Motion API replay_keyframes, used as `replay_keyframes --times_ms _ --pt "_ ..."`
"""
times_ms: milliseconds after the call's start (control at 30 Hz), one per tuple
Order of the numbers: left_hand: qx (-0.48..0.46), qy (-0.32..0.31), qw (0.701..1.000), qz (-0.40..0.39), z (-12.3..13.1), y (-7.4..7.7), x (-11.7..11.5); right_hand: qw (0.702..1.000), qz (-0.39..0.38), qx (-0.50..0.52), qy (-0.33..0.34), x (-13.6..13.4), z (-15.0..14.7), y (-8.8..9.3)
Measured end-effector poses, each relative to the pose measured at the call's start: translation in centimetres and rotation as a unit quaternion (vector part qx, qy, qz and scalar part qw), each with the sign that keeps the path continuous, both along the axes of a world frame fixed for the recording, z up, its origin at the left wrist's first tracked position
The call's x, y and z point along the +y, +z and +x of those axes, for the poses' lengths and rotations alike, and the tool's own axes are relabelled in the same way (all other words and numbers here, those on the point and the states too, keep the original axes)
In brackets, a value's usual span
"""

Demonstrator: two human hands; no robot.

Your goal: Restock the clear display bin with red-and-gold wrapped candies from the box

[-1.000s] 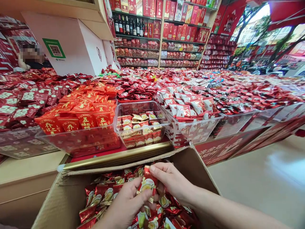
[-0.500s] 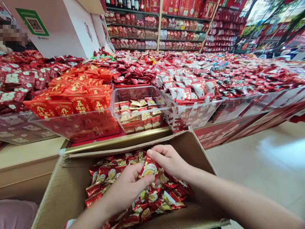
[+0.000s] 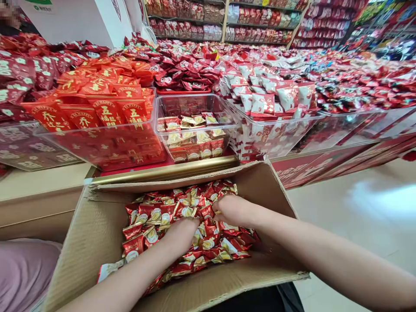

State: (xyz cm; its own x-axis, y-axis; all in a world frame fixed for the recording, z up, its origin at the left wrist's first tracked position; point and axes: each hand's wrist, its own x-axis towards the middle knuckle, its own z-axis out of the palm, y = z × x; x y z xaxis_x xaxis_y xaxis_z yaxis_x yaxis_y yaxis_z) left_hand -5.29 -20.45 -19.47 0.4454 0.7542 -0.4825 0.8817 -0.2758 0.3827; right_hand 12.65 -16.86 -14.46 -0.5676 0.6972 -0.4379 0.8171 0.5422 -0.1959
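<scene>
Broadly, taking the clock from the middle of your carton, the shelves (image 3: 195,30) stand far off at 12 and the loaded table (image 3: 292,171) runs across from 10 to 2. The open carton (image 3: 92,229) is right in front of you; its cardboard walls rise around the load, so you have to come in from above. On the table, orange packs (image 3: 104,108) sit at 11, white packs (image 3: 273,104) at 1, and a clear tub (image 3: 208,102), filled only partway, at 12. Between carton and tub lies a gold rail (image 3: 165,170), just past the carton's far rim.

Your left hand (image 3: 182,234) is down in the middle of the carton and your right hand (image 3: 232,210) a little toward 1. Both sets of fingers are buried, so you cannot tell from here how far they are opened or whether they grip anything. Your forearms hide some packets from 4 and 7.

The packets (image 3: 156,214), red and gold, lie heaped on the carton's floor. Expect each to be light, with a slick, crinkly wrapper over something firmer. Pinch the plump middle or a flat end seal; a tight squeeze could crush the filling, and loose handfuls may slide.
</scene>
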Motion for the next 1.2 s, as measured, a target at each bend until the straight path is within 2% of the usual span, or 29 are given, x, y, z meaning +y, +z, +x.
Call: replay_keyframes --times_ms 100,300,400,500,600,667,733,767,833,933,1200 --pt "0.001 -0.017 1.0 0.018 0.5 -0.2 -0.7 1.0 -0.012 -0.007 0.023 -0.4 -0.2 0.0" --pt "-0.055 -0.027 0.998 0.029 -0.1 0.5 -1.1 0.998 -0.018 0.003 0.056 -1.2 -0.6 -0.1" --pt "-0.103 0.008 0.994 0.024 -0.1 1.7 -0.6 0.995 -0.037 0.087 0.026 -1.0 -0.5 0.1" --pt "-0.181 0.056 0.982 0.024 0.1 3.9 0.2 0.976 -0.09 0.197 -0.032 -0.7 -0.2 0.9" --pt "-0.315 0.157 0.936 -0.027 0.2 6.3 0.7 0.93 -0.147 0.328 -0.073 -0.6 -0.1 1.8" --pt "-0.391 0.225 0.89 -0.066 0.3 7.6 0.9 0.88 -0.219 0.407 -0.112 -0.5 -0.2 2.3" --pt "-0.444 0.261 0.853 -0.086 0.4 8.5 0.9 0.829 -0.288 0.453 -0.158 -0.3 -0.5 2.4" --pt "-0.468 0.272 0.836 -0.092 0.5 8.8 0.9 0.813 -0.301 0.466 -0.175 -0.1 -0.6 2.4" --pt "-0.502 0.278 0.812 -0.106 0.6 9.3 0.9 0.805 -0.276 0.488 -0.195 0.1 -0.7 2.4" --pt "-0.525 0.274 0.795 -0.134 0.7 9.5 0.8 0.798 -0.227 0.514 -0.217 0.2 -0.8 2.5" --pt "-0.583 0.282 0.745 -0.159 0.5 9.5 1.2 0.764 -0.229 0.552 -0.244 0.0 -1.4 3.1"
